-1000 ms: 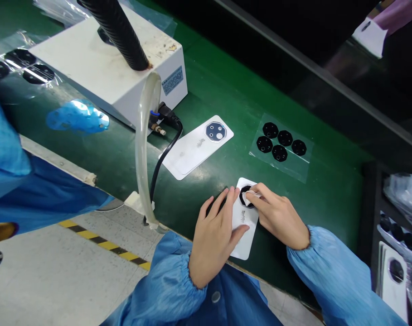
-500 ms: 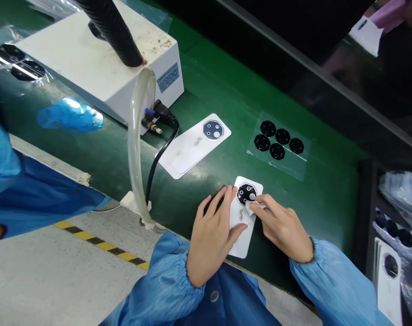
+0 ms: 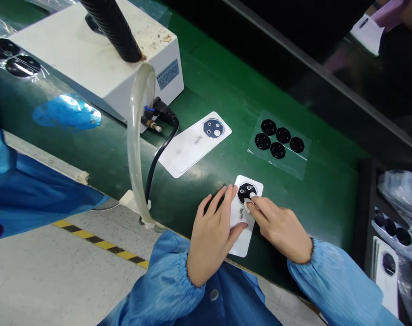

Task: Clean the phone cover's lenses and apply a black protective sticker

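A white phone back cover (image 3: 244,217) lies on the green belt (image 3: 209,90) near its front edge, with a black round camera piece (image 3: 246,192) at its far end. My left hand (image 3: 210,235) lies flat on the cover's left side, fingers stretched out, holding it down. My right hand (image 3: 277,224) pinches a small white wipe (image 3: 249,204) and presses it against the near edge of the camera piece.
A second white cover (image 3: 195,144) with a blue camera piece lies further back. A clear sheet of several black octagonal pieces (image 3: 278,140) sits to the right. A white box (image 3: 90,59) with a black hose, clear tube and power cable stands at the back left. Another person's blue sleeve (image 3: 29,190) is at the left.
My right hand slid the wipe off the top of the camera piece toward me, uncovering it, and now presses at its near edge. My left hand has stayed on the cover.
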Demonstrator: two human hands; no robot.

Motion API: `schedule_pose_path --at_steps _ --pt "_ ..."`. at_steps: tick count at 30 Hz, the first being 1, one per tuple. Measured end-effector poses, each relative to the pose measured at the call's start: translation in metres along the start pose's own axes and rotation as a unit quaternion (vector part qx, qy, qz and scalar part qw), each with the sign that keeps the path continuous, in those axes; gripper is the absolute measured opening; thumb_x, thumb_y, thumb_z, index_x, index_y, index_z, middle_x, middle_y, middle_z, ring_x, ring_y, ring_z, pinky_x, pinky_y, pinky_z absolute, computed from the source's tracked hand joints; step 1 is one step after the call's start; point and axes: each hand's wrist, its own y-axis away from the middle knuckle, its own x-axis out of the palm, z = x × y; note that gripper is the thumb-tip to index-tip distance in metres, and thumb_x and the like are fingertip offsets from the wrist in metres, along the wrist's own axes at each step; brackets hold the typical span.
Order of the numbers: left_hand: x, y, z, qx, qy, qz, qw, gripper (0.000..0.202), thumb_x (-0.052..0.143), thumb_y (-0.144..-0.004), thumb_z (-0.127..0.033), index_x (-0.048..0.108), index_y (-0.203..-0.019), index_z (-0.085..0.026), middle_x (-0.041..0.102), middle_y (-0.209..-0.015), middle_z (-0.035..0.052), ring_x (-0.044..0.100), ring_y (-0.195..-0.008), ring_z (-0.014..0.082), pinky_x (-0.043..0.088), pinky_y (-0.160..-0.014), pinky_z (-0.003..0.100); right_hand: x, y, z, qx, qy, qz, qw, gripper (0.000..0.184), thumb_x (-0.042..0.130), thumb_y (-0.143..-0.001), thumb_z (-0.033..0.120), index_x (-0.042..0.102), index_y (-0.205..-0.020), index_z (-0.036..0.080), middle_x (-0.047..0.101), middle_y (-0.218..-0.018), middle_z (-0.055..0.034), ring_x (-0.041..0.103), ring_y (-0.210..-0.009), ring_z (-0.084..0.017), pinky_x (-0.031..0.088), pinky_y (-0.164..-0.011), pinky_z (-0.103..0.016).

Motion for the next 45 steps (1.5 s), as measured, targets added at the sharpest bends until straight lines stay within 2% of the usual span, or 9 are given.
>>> schedule_pose_path --at_steps 8,15,22,28,32,35,38,41,45 --pt "0.0 -0.001 0.001 0.007 -0.003 0.002 1.0 0.071 0.05 -0.093 -0.04 0.016 -0.15 -0.013 0.033 -0.154 0.0001 0.029 -0.139 0.0203 0.02 -0.112 0.036 0.002 0.001 -0.004 0.025 -0.015 0.007 1.0 0.036 0.029 -0.088 -0.002 0.059 -0.104 0.01 0.063 -0.104 -0.0112 0.061 -0.086 -0.018 0.04 -0.049 -0.027" --pt "-0.001 0.0 -0.001 -0.004 -0.012 0.009 1.0 0.07 0.05 -0.094 -0.042 0.017 -0.15 -0.015 0.033 -0.154 -0.0019 0.029 -0.14 0.0179 0.022 -0.113 0.036 -0.001 -0.001 0.002 0.031 0.002 0.018 0.999 0.037 0.029 -0.087 -0.003 0.059 -0.104 0.009 0.064 -0.097 -0.0097 0.061 -0.08 -0.019 0.038 -0.047 -0.029" --pt "-0.001 0.0 -0.001 0.0 -0.011 0.009 1.0 0.071 0.049 -0.094 -0.042 0.016 -0.15 -0.015 0.031 -0.154 -0.0034 0.028 -0.14 0.0173 0.022 -0.113 0.036 -0.002 0.003 -0.004 0.069 -0.116 0.05 0.99 0.035 0.036 -0.084 -0.001 0.056 -0.11 0.011 0.057 -0.109 -0.0133 0.062 -0.078 -0.018 0.049 -0.059 -0.029" --pt "-0.002 -0.001 0.0 -0.002 -0.003 0.01 1.0 0.07 0.049 -0.094 -0.041 0.016 -0.15 -0.014 0.033 -0.154 -0.0022 0.028 -0.14 0.0173 0.021 -0.113 0.036 -0.002 0.013 -0.009 0.106 -0.221 0.012 0.969 0.039 0.038 -0.085 -0.003 0.054 -0.116 0.015 0.054 -0.11 -0.012 0.058 -0.075 -0.016 0.047 -0.06 -0.028" --pt "-0.002 -0.001 -0.001 -0.001 0.0 0.011 1.0 0.071 0.049 -0.094 -0.04 0.016 -0.15 -0.014 0.033 -0.154 -0.0019 0.028 -0.14 0.0182 0.02 -0.113 0.036 -0.004 0.018 -0.012 0.145 -0.265 -0.082 0.95 0.038 0.045 -0.087 -0.001 0.057 -0.116 0.02 0.054 -0.107 -0.0085 0.058 -0.078 -0.015 0.046 -0.062 -0.029" --pt "-0.002 0.0 -0.001 -0.007 0.003 0.01 1.0 0.071 0.05 -0.094 -0.04 0.016 -0.15 -0.014 0.035 -0.152 -0.0018 0.029 -0.139 0.0187 0.02 -0.113 0.036 -0.001 0.021 -0.017 0.227 -0.311 -0.196 0.902 0.031 0.053 -0.087 0.003 0.065 -0.104 0.025 0.056 -0.1 -0.0038 0.056 -0.066 -0.011 0.044 -0.053 -0.026" --pt "-0.002 0.001 -0.001 -0.011 -0.001 0.011 1.0 0.07 0.051 -0.093 -0.038 0.017 -0.15 -0.014 0.037 -0.151 -0.0006 0.031 -0.138 0.0193 0.019 -0.112 0.036 0.011 0.027 -0.023 0.337 -0.409 -0.279 0.801 0.02 0.06 -0.086 0.009 0.069 -0.093 0.025 0.056 -0.098 -0.0018 0.051 -0.051 -0.006 0.041 -0.041 -0.025" --pt "-0.002 0.0 0.0 -0.017 -0.015 0.012 1.0 0.069 0.052 -0.092 -0.041 0.021 -0.149 -0.015 0.04 -0.15 0.0019 0.035 -0.136 0.0208 0.02 -0.111 0.036 0.028 0.037 -0.028 0.386 -0.501 -0.314 0.708 0.014 0.065 -0.084 0.013 0.07 -0.091 0.024 0.054 -0.1 -0.0026 0.052 -0.05 -0.007 0.039 -0.036 -0.025" --pt "-0.002 -0.003 0.001 -0.022 -0.042 0.009 0.999 0.071 0.057 -0.088 -0.042 0.028 -0.146 -0.013 0.047 -0.144 0.0067 0.042 -0.13 0.0231 0.022 -0.109 0.036 0.042 0.046 -0.029 0.413 -0.543 -0.318 0.658 0.012 0.068 -0.083 0.014 0.071 -0.092 0.021 0.054 -0.1 -0.0039 0.052 -0.054 -0.007 0.037 -0.036 -0.024"
